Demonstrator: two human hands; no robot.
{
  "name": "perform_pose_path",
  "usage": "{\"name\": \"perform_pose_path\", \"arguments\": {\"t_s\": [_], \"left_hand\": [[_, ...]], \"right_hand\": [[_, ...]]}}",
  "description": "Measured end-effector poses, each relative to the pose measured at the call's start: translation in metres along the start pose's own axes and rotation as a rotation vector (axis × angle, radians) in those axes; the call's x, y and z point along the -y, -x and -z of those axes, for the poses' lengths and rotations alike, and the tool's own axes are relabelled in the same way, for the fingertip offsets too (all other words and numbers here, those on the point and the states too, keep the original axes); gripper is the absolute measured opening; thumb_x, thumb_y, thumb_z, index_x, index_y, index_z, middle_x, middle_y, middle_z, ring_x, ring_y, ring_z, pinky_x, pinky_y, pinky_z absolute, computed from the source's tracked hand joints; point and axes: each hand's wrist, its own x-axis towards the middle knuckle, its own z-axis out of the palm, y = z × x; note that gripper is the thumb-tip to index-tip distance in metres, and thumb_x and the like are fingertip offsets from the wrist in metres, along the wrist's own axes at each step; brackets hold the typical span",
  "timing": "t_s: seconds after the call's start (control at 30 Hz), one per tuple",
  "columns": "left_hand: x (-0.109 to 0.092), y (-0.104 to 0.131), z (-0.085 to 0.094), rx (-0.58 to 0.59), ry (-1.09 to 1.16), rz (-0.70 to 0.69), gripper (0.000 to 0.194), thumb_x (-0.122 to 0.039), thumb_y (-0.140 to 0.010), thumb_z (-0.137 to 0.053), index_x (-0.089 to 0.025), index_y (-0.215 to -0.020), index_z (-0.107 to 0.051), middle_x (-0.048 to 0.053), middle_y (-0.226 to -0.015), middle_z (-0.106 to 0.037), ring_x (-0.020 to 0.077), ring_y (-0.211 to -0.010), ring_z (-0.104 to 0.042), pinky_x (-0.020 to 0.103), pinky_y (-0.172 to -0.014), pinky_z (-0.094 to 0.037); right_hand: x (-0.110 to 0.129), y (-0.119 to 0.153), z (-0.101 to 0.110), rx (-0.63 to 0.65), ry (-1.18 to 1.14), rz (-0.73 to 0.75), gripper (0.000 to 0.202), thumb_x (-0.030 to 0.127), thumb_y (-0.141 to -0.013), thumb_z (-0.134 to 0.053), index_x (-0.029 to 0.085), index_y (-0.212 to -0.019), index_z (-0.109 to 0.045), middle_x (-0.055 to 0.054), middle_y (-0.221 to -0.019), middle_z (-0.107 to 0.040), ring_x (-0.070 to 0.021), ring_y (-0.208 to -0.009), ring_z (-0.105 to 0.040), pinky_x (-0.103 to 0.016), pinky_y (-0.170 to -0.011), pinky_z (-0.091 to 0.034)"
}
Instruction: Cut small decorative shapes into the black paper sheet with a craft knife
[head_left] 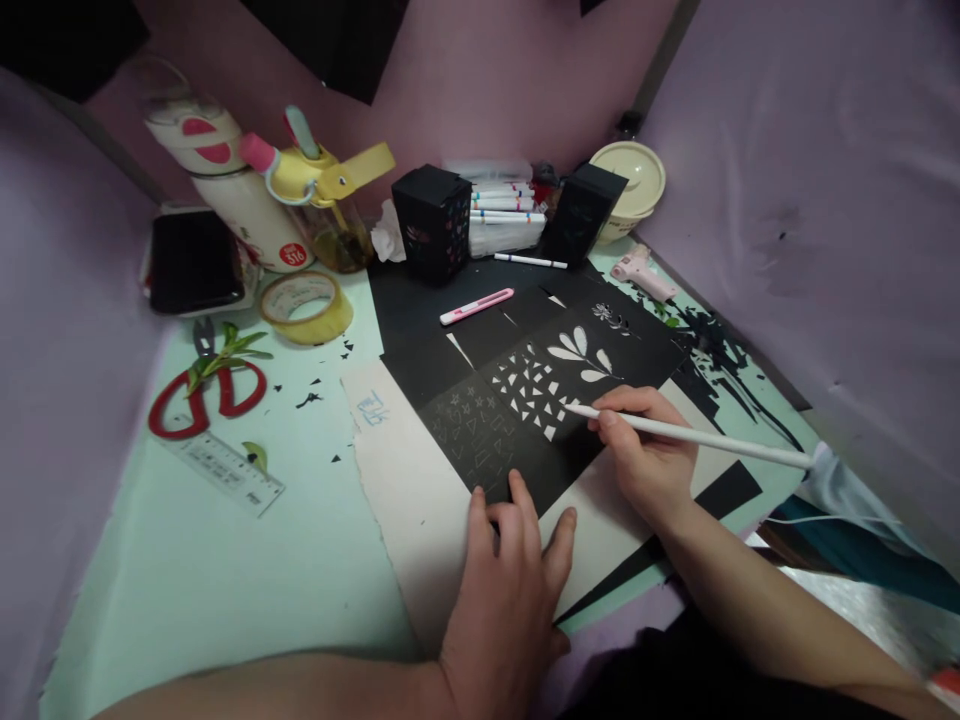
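Observation:
My right hand [649, 445] pinches a slim white pen-shaped tool [697, 435], its tip touching the black card [551, 480] beside small cut-out shapes. My left hand [514, 560] lies with its fingers spread, fingertips resting on the card's near edge. Small triangles and squares are cut through the card, with white showing in them. Further right on it are a leaf-sprig cut-out [581, 352] and a smaller flower-like one. Faint outlined shapes [469, 430] fill the lower left part. Under the card lies a white sheet [405, 480] with a torn left edge.
A pink craft knife [476, 306] and a marker [530, 261] lie behind the card. Red-handled scissors [206, 395], a clear ruler [225, 470] and yellow tape [306, 305] are left. Black scraps [712, 350] and a pink glue gun [643, 273] lie right. Bottles and black boxes [433, 220] stand behind.

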Motion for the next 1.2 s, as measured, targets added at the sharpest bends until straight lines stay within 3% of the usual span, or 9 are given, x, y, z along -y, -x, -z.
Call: {"name": "perform_pose_path", "arguments": {"t_s": [0.23, 0.43, 0.57, 0.67, 0.77, 0.87, 0.93, 1.07, 1.2], "left_hand": [[0.003, 0.003, 0.004, -0.008, 0.04, -0.009, 0.1, -0.081, -0.069, -0.061, -0.031, -0.152, -0.037, 0.022, -0.143, -0.051, 0.0366, -0.102, -0.058, 0.063, -0.1, -0.034], [0.008, -0.002, 0.009, 0.163, 0.137, 0.034, 0.102, -0.082, -0.069, -0.061, -0.036, -0.154, -0.028, 0.022, -0.153, -0.038, 0.0423, -0.12, -0.052, 0.069, -0.103, -0.03], [0.026, -0.012, 0.031, 0.317, 0.289, -0.013, 0.097, -0.079, -0.073, -0.06, -0.03, -0.153, -0.035, 0.024, -0.152, -0.037, 0.0429, -0.122, -0.053, 0.068, -0.106, -0.03], [0.047, -0.012, 0.054, 0.262, 0.434, -0.006, 0.092, -0.073, -0.077, -0.063, -0.03, -0.153, -0.034, 0.02, -0.146, -0.047, 0.0378, -0.125, -0.054, 0.062, -0.11, -0.032], [0.071, -0.006, 0.067, 0.109, 0.633, 0.052, 0.074, -0.059, -0.086, -0.063, -0.028, -0.149, -0.039, 0.009, -0.135, -0.06, 0.0249, -0.122, -0.057, 0.045, -0.112, -0.039], [0.094, -0.005, 0.059, -0.091, 0.628, 0.279, 0.051, -0.049, -0.094, -0.058, -0.021, -0.136, -0.053, 0.009, -0.127, -0.064, 0.0227, -0.115, -0.061, 0.038, -0.099, -0.05], [0.106, -0.008, 0.047, -0.168, 0.596, 0.369, 0.047, -0.046, -0.094, -0.059, -0.017, -0.131, -0.056, 0.012, -0.132, -0.061, 0.0234, -0.12, -0.058, 0.04, -0.104, -0.047], [0.113, -0.02, 0.023, -0.152, 0.633, 0.289, 0.06, -0.051, -0.09, -0.062, -0.018, -0.139, -0.05, 0.013, -0.155, -0.04, 0.0263, -0.144, -0.035, 0.045, -0.116, -0.036], [0.108, -0.028, 0.009, -0.12, 0.607, 0.205, 0.083, -0.063, -0.085, -0.061, -0.015, -0.149, -0.037, 0.014, -0.161, -0.025, 0.0269, -0.151, -0.017, 0.048, -0.121, -0.025]], "right_hand": [[-0.008, 0.001, 0.018, 0.131, 0.111, -0.092, 0.011, 0.015, -0.087, -0.063, 0.025, -0.089, -0.069, 0.003, -0.075, -0.067, -0.013, -0.067, -0.061, -0.025, -0.061, -0.048], [-0.008, 0.001, 0.016, 0.256, 0.061, -0.077, 0.012, 0.016, -0.09, -0.061, 0.025, -0.093, -0.069, 0.003, -0.079, -0.068, -0.0122, -0.07, -0.063, -0.024, -0.064, -0.051], [-0.005, 0.001, 0.019, 0.278, 0.072, -0.062, 0.012, 0.017, -0.091, -0.061, 0.025, -0.097, -0.068, 0.001, -0.079, -0.068, -0.0133, -0.068, -0.064, -0.025, -0.063, -0.051], [-0.006, 0.001, 0.022, 0.26, 0.076, -0.076, 0.013, 0.017, -0.089, -0.062, 0.025, -0.097, -0.068, 0.001, -0.079, -0.068, -0.0143, -0.068, -0.064, -0.026, -0.062, -0.052], [-0.007, 0.001, 0.021, 0.255, 0.045, -0.058, 0.015, 0.015, -0.088, -0.062, 0.025, -0.098, -0.067, -0.001, -0.084, -0.068, -0.0157, -0.072, -0.064, -0.027, -0.065, -0.052], [-0.005, 0.0, 0.019, 0.284, -0.029, -0.013, 0.019, 0.012, -0.087, -0.061, 0.024, -0.099, -0.067, -0.002, -0.085, -0.067, -0.0167, -0.075, -0.063, -0.029, -0.065, -0.052], [-0.002, -0.001, 0.019, 0.316, -0.073, 0.013, 0.02, 0.01, -0.086, -0.06, 0.024, -0.099, -0.067, -0.002, -0.084, -0.066, -0.0168, -0.075, -0.063, -0.029, -0.065, -0.051], [0.002, -0.008, 0.029, 0.393, -0.047, 0.039, 0.017, 0.009, -0.086, -0.06, 0.024, -0.092, -0.067, 0.0, -0.08, -0.066, -0.0156, -0.072, -0.063, -0.027, -0.064, -0.05], [0.004, -0.024, 0.041, 0.488, 0.069, 0.014, 0.013, 0.014, -0.084, -0.061, 0.025, -0.089, -0.067, 0.002, -0.075, -0.068, -0.014, -0.062, -0.063, -0.024, -0.055, -0.049]]}}
